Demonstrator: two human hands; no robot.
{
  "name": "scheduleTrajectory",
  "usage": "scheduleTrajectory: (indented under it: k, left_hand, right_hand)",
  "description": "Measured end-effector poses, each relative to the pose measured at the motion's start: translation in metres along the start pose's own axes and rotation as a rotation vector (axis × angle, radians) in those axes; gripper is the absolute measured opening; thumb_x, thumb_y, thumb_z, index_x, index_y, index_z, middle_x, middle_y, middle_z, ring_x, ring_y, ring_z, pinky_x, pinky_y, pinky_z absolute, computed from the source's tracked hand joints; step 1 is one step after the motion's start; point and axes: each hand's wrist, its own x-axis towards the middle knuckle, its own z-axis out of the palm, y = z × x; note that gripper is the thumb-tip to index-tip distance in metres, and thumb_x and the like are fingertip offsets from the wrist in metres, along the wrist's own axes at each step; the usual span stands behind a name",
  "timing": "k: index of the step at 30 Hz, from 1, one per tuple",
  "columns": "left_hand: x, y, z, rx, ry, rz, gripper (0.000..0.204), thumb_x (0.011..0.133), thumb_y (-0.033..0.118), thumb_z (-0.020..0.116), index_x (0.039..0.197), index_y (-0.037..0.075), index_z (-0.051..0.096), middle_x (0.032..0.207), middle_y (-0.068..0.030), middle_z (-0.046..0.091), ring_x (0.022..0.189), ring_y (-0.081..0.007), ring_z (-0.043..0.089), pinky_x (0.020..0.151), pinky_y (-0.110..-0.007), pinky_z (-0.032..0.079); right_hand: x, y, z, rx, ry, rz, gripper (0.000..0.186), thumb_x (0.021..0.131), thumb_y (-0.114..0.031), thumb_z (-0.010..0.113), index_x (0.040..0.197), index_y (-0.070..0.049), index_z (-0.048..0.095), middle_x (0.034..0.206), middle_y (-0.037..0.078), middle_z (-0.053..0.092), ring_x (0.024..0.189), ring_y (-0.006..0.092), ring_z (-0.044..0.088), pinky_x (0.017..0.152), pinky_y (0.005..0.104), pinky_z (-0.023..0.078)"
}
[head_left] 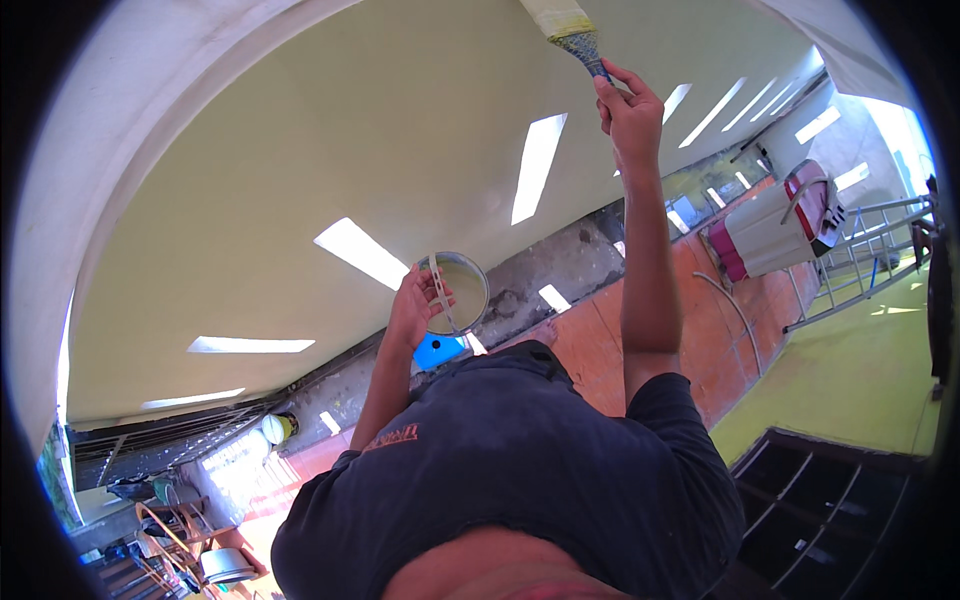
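My right hand (628, 115) is raised at the upper middle, its fingers closed on the handle of a wide paintbrush (558, 20) with pale yellow bristles, held up against or close to the pale green wall (270, 150); I cannot tell whether it touches. My left hand (415, 305) grips a round paint can (463, 300) by a pale strap or handle across its open top, its fingers curled at the near side. Pale liquid shows inside the can. A blue object (437, 351) shows just below it, partly hidden by the can and my body.
A white and pink appliance (760, 235) and a metal ladder (865, 245) stand at right on orange floor (720, 330) beside a curved hose or pipe. A grey strip runs along the wall's base. Buckets (273, 428), chairs and a pot (225, 568) are at lower left, a dark window lower right.
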Motion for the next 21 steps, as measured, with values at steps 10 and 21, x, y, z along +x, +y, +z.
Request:
scheduleTrajectory:
  k: [10,21]
  left_hand:
    - [0.001,0.000,0.003,-0.010,0.004,0.004,0.055,0.100,0.050,0.039,0.122,0.000,0.052,0.099,-0.0095,0.055,0.096,-0.0219,0.059,0.088,-0.041,0.052]
    - [-0.002,-0.002,-0.003,-0.010,-0.003,-0.015,0.056,0.100,0.051,0.037,0.121,0.001,0.054,0.099,-0.0090,0.055,0.095,-0.0207,0.059,0.090,-0.042,0.051]
  right_hand:
    - [-0.090,0.238,-0.017,-0.611,-0.095,0.206,0.030,0.085,-0.008,0.069,0.115,-0.003,0.068,0.061,0.001,0.059,0.052,0.0080,0.051,0.050,0.0250,0.038]
    - [-0.040,0.025,0.025,-0.157,-0.054,0.137,0.030,0.090,-0.007,0.067,0.119,0.002,0.064,0.062,-0.002,0.054,0.052,0.0029,0.043,0.044,0.0205,0.029]
